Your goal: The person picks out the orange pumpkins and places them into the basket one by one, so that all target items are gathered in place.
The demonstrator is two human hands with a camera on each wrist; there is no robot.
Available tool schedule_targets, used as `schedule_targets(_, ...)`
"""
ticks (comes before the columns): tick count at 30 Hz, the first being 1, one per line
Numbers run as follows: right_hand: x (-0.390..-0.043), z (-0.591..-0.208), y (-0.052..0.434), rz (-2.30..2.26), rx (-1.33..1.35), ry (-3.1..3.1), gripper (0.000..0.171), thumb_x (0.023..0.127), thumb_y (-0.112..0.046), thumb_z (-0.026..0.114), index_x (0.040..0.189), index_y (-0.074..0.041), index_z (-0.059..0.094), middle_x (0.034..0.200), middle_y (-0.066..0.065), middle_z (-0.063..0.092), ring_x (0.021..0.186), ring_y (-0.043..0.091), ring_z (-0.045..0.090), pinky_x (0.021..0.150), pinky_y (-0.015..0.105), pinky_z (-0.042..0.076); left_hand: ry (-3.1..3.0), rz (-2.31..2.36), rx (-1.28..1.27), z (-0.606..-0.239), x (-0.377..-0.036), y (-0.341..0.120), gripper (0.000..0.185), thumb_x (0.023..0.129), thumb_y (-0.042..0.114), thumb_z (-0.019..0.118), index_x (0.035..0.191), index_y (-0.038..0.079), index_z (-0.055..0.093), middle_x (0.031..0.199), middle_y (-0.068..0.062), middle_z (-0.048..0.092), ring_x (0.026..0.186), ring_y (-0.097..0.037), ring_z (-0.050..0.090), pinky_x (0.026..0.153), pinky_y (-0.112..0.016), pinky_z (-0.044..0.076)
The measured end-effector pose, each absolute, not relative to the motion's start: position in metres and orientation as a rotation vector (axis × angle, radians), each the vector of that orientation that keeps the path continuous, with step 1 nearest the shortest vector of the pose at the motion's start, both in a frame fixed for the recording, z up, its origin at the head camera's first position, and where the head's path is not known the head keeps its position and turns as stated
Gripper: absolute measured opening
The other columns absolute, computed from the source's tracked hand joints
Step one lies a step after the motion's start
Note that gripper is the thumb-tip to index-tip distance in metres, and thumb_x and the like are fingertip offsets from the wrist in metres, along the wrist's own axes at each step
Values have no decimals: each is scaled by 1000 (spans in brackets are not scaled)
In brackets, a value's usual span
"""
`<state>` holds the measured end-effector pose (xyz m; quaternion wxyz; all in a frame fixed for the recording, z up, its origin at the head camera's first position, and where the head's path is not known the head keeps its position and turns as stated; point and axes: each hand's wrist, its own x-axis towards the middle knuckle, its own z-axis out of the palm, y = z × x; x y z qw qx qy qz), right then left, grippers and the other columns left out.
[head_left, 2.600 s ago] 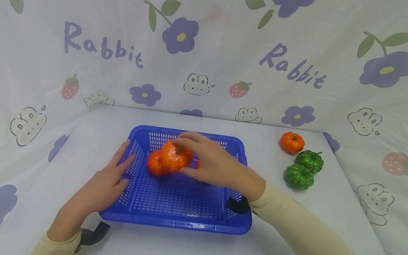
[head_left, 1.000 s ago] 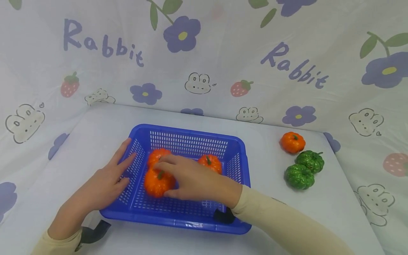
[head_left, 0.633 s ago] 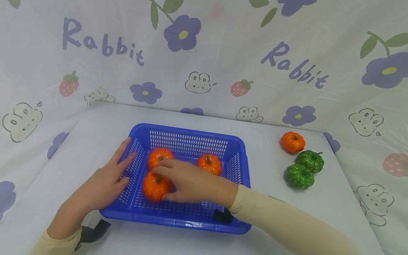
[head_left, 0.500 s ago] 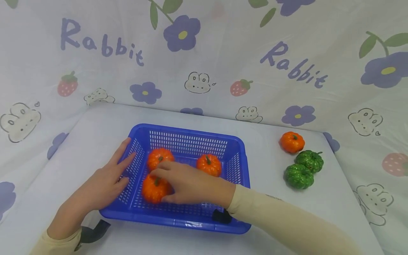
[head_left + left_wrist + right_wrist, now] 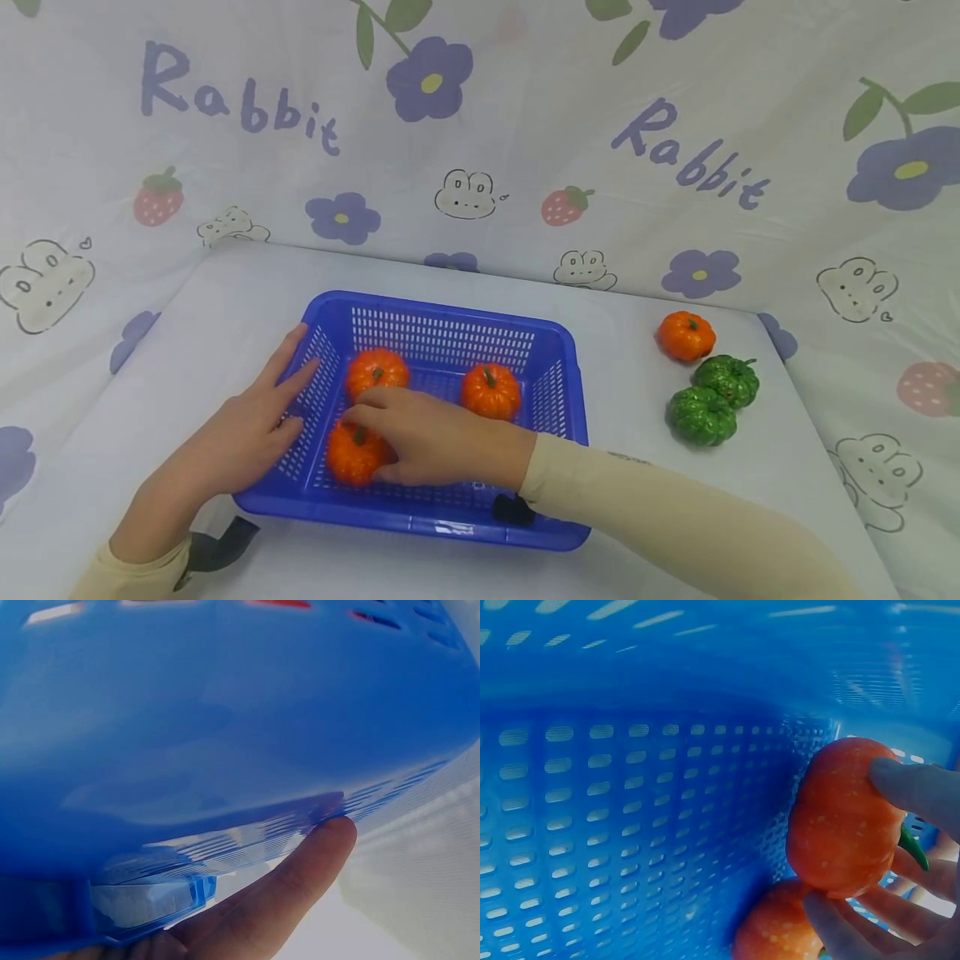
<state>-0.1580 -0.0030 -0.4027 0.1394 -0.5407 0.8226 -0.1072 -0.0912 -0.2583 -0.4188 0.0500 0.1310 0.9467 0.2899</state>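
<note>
My right hand (image 5: 427, 437) holds a small orange pumpkin (image 5: 354, 457) with a green stem, low in the front left part of the blue plastic basket (image 5: 450, 527). In the right wrist view, thumb and fingers grip the held pumpkin (image 5: 844, 817) around its sides, and another pumpkin (image 5: 780, 926) shows beyond it. Two more orange pumpkins lie in the basket, one at the back left (image 5: 375, 367) and one at the right (image 5: 491, 396). My left hand (image 5: 243, 437) rests against the basket's left side with its fingers spread and fairly straight; the left wrist view shows a finger (image 5: 292, 892) touching the blue wall.
On the white table (image 5: 630, 500), right of the basket, lie an orange pumpkin (image 5: 686, 336) and two green ones, one behind (image 5: 727, 381) and one in front (image 5: 701, 417). A printed curtain (image 5: 495, 125) hangs behind and along the sides.
My right hand has carried the orange pumpkin from above the basket's middle down and toward its front left part. The left hand has stayed at the basket's left side.
</note>
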Motion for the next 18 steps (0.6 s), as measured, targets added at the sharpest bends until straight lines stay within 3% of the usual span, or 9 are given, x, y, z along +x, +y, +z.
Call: schedule_targets(18, -155, -409, -16, -258, -1549, 2357, 72, 95, -27, 87, 157, -16, 54, 150, 2, 59, 127, 12, 62, 108, 24, 52, 2882, 898, 401, -418, -90, -259, 68, 104, 7, 60, 166, -5, 35, 182, -11, -10, 136, -57, 56, 103, -66, 52)
